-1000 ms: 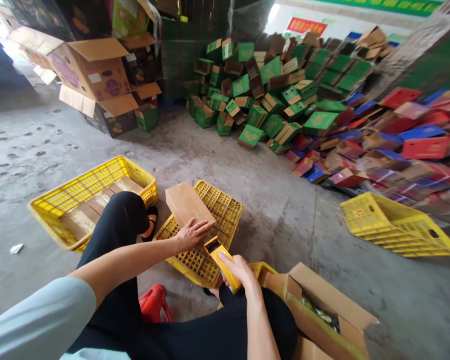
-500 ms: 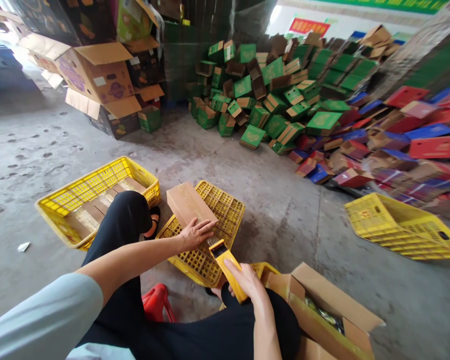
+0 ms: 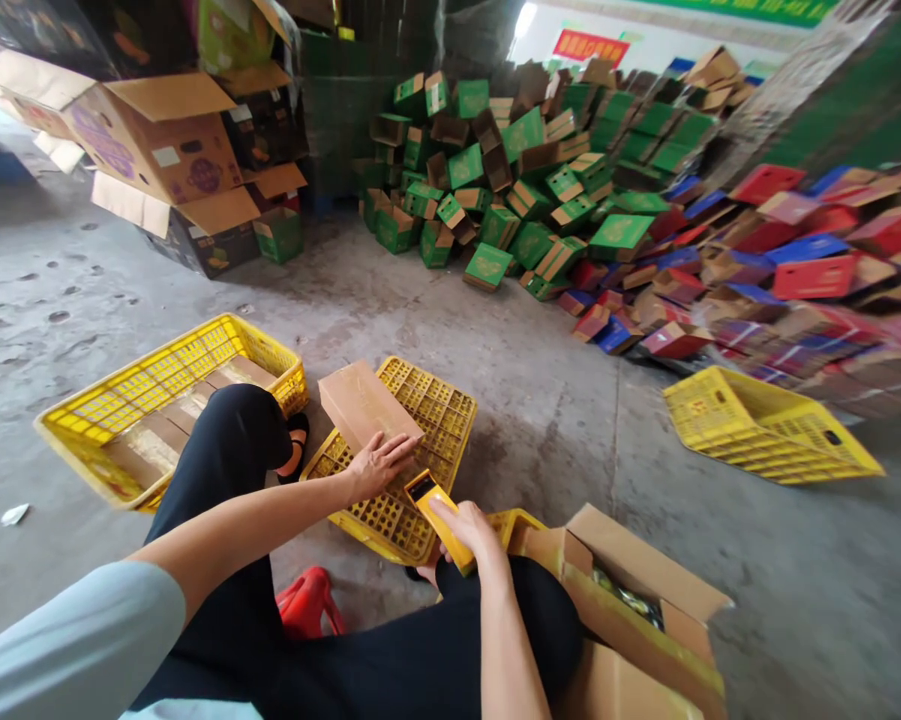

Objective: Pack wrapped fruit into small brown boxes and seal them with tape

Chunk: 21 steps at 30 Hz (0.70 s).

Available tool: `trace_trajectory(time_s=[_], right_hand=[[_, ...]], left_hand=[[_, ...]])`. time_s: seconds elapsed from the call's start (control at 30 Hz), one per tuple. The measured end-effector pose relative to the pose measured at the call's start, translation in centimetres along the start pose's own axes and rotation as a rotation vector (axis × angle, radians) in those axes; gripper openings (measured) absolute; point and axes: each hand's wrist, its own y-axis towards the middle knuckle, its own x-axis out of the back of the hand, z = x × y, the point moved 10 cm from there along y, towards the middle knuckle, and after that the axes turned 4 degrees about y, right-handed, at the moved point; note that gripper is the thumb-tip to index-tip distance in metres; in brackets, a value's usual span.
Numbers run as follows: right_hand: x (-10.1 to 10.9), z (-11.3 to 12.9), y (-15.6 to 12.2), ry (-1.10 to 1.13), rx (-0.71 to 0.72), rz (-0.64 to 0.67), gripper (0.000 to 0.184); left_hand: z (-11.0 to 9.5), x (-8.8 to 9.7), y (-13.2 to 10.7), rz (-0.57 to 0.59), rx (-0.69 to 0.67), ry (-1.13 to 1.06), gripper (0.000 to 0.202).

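A brown cardboard box [image 3: 363,402] lies on an upturned yellow crate [image 3: 435,420] between my legs. My left hand [image 3: 379,466] rests flat on the near end of the box, its fingers stretched out. In my right hand [image 3: 467,530] is a yellow tape dispenser [image 3: 442,515], gripped along its body. The dispenser's dark front end points at the box's near end, a short gap away from it. Whether tape still runs between them I cannot tell.
Left of my knee, a yellow crate [image 3: 67,428] holds several taped boxes. An open carton [image 3: 637,640] with dark packs stands at my right. Another yellow crate [image 3: 765,425] lies farther right. Green boxes [image 3: 487,265] and red and blue ones [image 3: 814,277] are heaped behind.
The tape dispenser has drawn back slightly from the box's near end, where a strip of tape showed before. My left hand stays on the box. The whole view has shifted slightly.
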Motion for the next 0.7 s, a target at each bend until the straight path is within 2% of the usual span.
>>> trace_trajectory(time_s=[0.23, 0.5, 0.7], right_hand=[[0.4, 1.2, 2.3, -0.035, -0.019, -0.064, 0.043], [-1.1, 0.6, 4.1, 0.034, -0.048, 0.023, 0.044], [-1.8, 1.6, 5.6, 0.019, -0.066, 0.060, 0.049]], left_hand=[[-0.2, 0.5, -0.2, 0.023, 0.034, 0.006, 0.082], [-0.4, 0.3, -0.2, -0.014, 0.015, -0.020, 0.088], [-0.3, 0.3, -0.2, 0.001, 0.001, -0.030, 0.085]])
